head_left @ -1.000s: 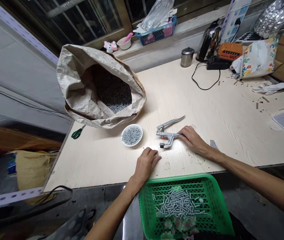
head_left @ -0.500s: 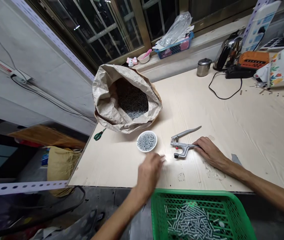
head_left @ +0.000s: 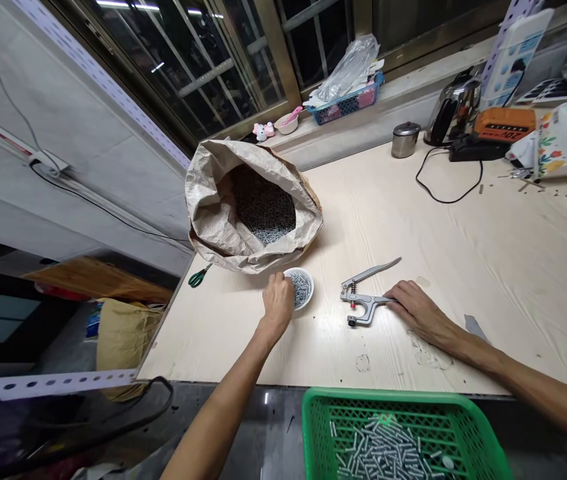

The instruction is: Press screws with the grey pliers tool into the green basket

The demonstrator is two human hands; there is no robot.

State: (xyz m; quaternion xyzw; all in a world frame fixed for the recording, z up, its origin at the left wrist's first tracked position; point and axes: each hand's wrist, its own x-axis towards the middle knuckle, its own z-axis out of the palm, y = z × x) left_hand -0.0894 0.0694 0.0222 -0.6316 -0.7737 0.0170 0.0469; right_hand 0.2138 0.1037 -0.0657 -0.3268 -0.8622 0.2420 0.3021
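My left hand is at the left side of a small white bowl filled with small silvery metal pieces that look like screws. Its fingers are bent together over the rim; the tips, and whatever they pinch, are hidden. A grey pair of hand-press pliers, with a spring and a red tip between its jaws, lies on the table with its handles spread. My right hand is closed around the end of the lower handle. Behind the bowl stands an open paper-lined sack holding many dark and silvery small pieces.
A green basket with many silvery metal pieces is at the table's front edge. Green-handled scissors lie left. At the back are a metal canister, a kettle, an orange device and a black cable.
My left hand has moved left and away from me, from in front of the bowl to its left rim. The bowl has shifted slightly right; my right hand stays on the pliers.
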